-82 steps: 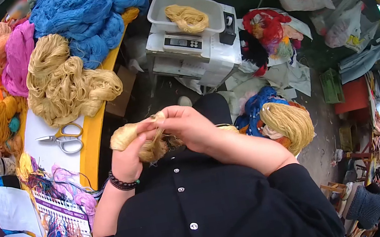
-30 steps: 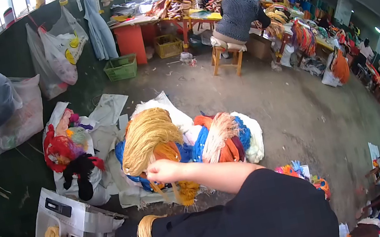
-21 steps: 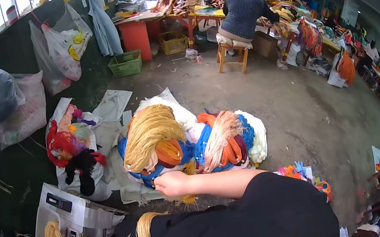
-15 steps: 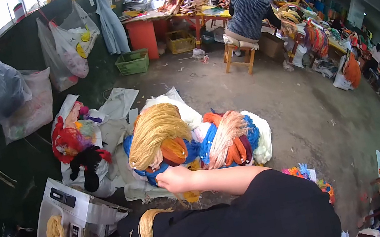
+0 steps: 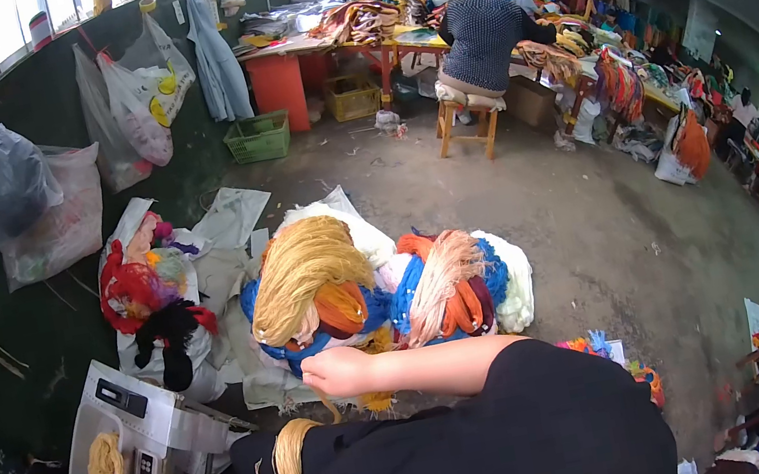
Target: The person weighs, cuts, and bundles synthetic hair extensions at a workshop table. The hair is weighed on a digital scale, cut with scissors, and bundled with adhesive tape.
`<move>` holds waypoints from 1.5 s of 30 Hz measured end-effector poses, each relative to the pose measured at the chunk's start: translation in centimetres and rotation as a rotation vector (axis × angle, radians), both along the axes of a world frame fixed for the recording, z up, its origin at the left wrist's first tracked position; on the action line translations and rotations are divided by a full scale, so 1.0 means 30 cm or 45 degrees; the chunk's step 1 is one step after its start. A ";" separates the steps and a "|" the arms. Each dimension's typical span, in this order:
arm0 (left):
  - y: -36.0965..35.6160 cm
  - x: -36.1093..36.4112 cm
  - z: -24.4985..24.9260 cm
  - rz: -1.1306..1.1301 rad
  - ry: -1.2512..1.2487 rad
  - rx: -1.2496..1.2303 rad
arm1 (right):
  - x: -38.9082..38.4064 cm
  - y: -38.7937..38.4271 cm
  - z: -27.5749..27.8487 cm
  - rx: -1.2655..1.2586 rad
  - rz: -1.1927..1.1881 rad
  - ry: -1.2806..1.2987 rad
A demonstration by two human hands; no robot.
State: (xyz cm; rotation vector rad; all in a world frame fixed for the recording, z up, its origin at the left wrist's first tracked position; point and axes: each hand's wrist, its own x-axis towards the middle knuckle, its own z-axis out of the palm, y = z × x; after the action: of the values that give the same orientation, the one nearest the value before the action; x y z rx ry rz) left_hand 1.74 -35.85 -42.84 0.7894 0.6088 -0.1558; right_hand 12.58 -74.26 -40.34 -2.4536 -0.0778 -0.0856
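Note:
My right hand (image 5: 338, 373) reaches in from the right on a bare forearm, its fingers closed; what they hold is hidden. It is in front of a heap of yarn with a large golden skein (image 5: 308, 265) on top and blue yarn (image 5: 298, 353) below. A thin golden strand (image 5: 331, 409) shows under the hand. Another golden skein (image 5: 290, 461), tied with white, lies over black cloth at my front. My left hand is not seen. A second heap with a pale pink skein (image 5: 444, 284) sits just right of the first.
A scale (image 5: 155, 429) with a small yellow skein (image 5: 105, 461) in its tray stands at lower left. Red yarn (image 5: 130, 291) lies behind it. Plastic bags (image 5: 13, 185) hang on the wall. Farther off, a person (image 5: 479, 42) sits on a wooden stool (image 5: 468, 127) by a table.
The view has shifted slightly, so the heaps and background sit a little farther left. My right hand stays near the golden heap, and the thin strand below it now shows more clearly.

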 end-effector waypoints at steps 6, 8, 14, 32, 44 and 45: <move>-0.094 -0.025 0.134 0.028 0.002 0.000 | -0.021 0.016 0.063 0.138 0.094 0.133; -0.139 -0.021 0.180 0.041 -0.005 -0.003 | -0.021 0.016 0.067 0.110 0.108 0.144; -0.289 -0.002 0.337 0.069 -0.004 -0.010 | -0.001 0.022 0.026 0.168 0.183 0.103; -0.833 0.198 0.892 0.096 0.093 0.028 | -0.127 0.102 0.861 1.275 1.465 0.576; -1.027 0.304 0.976 0.122 0.277 0.168 | -0.141 0.180 0.964 1.231 1.798 -0.671; -1.030 0.297 0.974 0.107 0.279 0.171 | -0.138 0.182 0.962 1.253 1.812 -0.725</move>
State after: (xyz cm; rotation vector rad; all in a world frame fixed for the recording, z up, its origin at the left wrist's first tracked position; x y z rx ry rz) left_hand 10.66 -66.76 -13.63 0.8813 0.8654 -0.1263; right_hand 8.44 -68.80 -11.47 -0.9357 -1.5359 -0.1330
